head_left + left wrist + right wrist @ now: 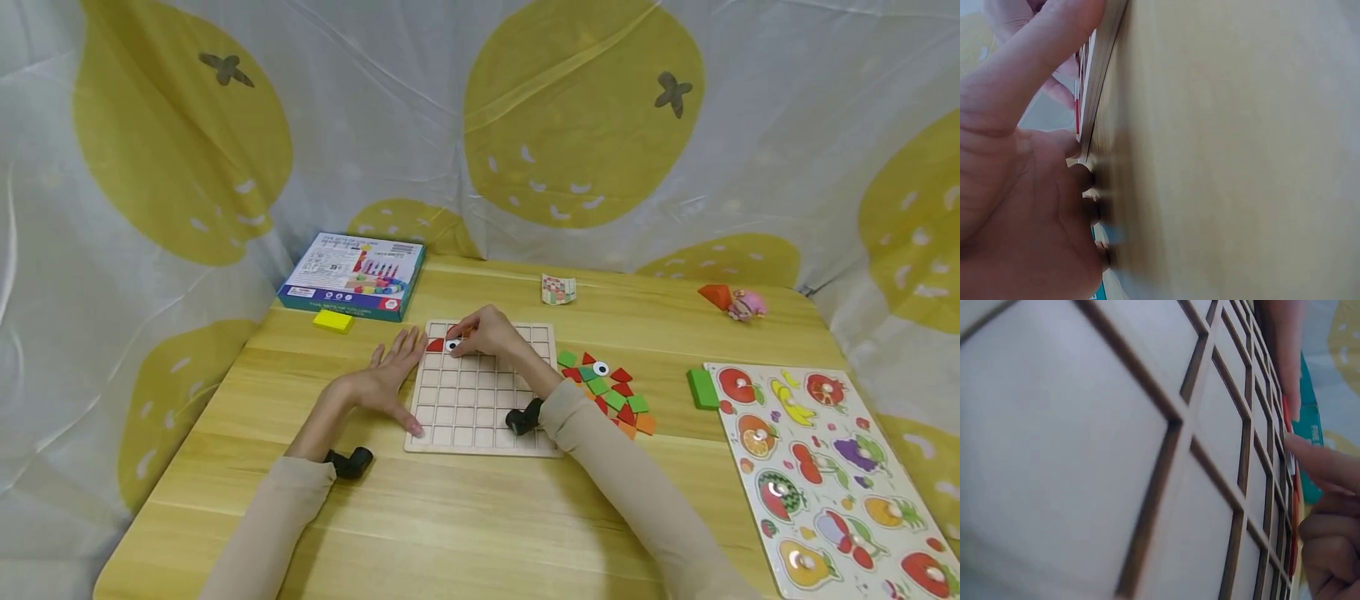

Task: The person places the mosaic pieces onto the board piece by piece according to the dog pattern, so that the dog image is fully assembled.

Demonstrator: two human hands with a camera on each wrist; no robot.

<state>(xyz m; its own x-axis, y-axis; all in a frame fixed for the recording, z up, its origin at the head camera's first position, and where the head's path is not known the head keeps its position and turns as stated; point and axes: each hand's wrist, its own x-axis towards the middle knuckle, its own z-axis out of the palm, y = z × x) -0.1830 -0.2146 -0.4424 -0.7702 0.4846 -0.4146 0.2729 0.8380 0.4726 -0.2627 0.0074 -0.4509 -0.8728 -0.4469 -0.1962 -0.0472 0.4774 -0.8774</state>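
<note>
We see the right hand (487, 332) pinching the eye tile (452, 345), a red tile (434, 345) left of its fingers; the left hand (381, 386), fingers wide, touches the board (465, 414).

This looks like a curtained-off play corner, though whether it is in a home cannot be told: fruit-print cloth (390, 125) hangs around 3 sides of a wood-grain tabletop (465, 525) bearing a gridded board (465, 414), a fruit puzzle (821, 496) and a printed box (341, 273).
</note>
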